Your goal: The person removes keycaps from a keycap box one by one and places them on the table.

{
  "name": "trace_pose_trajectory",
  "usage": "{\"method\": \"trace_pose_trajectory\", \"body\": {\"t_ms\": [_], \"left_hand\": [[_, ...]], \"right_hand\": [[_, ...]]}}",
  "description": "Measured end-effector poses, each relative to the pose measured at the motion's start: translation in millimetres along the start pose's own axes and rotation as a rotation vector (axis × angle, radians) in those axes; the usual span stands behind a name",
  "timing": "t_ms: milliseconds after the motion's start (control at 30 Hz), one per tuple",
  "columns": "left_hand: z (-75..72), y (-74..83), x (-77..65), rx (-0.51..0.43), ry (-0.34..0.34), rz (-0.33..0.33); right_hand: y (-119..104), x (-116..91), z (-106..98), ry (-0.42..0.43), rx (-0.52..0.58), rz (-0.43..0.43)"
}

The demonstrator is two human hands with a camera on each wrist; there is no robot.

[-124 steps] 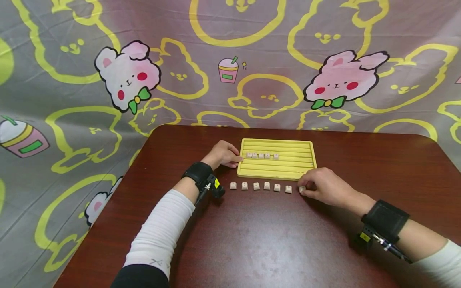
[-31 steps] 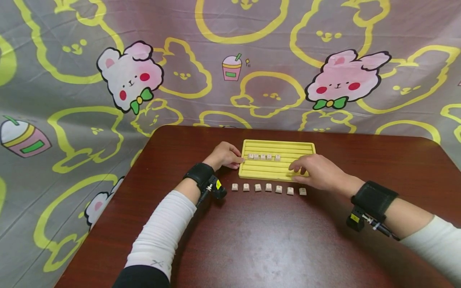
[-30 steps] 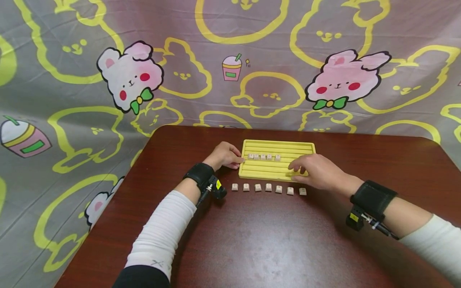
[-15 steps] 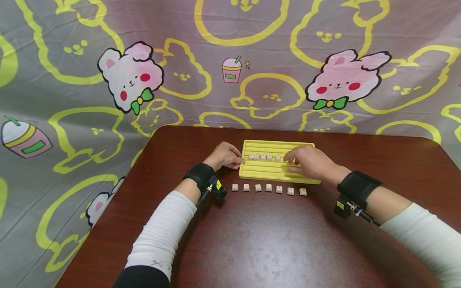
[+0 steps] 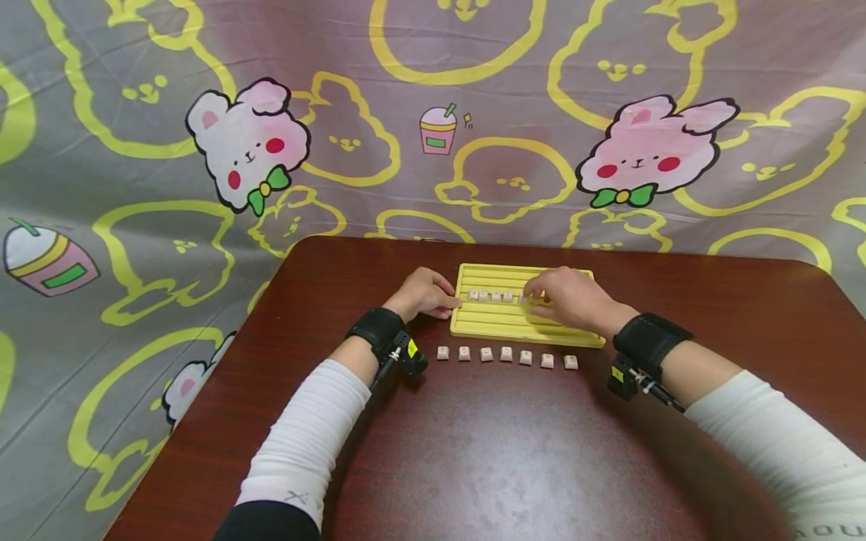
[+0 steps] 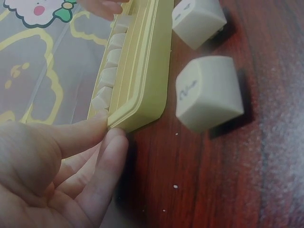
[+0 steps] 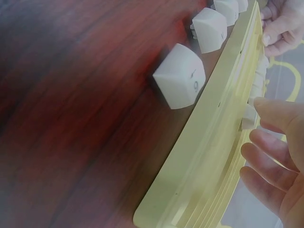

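A yellow ridged tray (image 5: 501, 318) lies on the table, with several off-white keycaps standing in a row along one groove. My left hand (image 5: 428, 292) pinches the tray's left edge between thumb and fingers, plain in the left wrist view. Over the tray's right half is my right hand (image 5: 567, 294), its fingers loosely bent and apart. Its fingertips are right at the rightmost keycap (image 7: 248, 116) in the groove, which sits a little apart from the others. The thumb tip overlaps that keycap's corner in the right wrist view.
In front of the tray, several more keycaps (image 5: 506, 354) form a spaced row on the dark wooden table (image 5: 487, 451). Those nearest the wrist cameras bear printed marks, such as the keycap (image 7: 180, 78) with a 6. A patterned cloth (image 5: 379, 90) hangs behind the table.
My right hand has left the rightmost keycap of the front row and moved left and away over the tray to the groove's end keycap. The left hand keeps its hold.
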State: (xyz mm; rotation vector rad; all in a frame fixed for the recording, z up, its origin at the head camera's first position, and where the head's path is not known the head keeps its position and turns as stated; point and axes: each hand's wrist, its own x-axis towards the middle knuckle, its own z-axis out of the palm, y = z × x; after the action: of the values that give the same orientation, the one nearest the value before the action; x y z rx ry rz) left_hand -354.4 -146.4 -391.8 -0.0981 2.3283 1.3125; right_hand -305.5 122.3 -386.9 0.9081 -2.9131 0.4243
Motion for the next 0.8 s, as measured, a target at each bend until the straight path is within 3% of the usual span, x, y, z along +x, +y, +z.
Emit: {"method": "trace_pose_trajectory", "body": {"t_ms": [800], "left_hand": [[0.6, -0.6, -0.1, 0.004, -0.002, 0.003]], "right_hand": [[-0.7, 19.5, 8.4, -0.023, -0.009, 0.052]]}}
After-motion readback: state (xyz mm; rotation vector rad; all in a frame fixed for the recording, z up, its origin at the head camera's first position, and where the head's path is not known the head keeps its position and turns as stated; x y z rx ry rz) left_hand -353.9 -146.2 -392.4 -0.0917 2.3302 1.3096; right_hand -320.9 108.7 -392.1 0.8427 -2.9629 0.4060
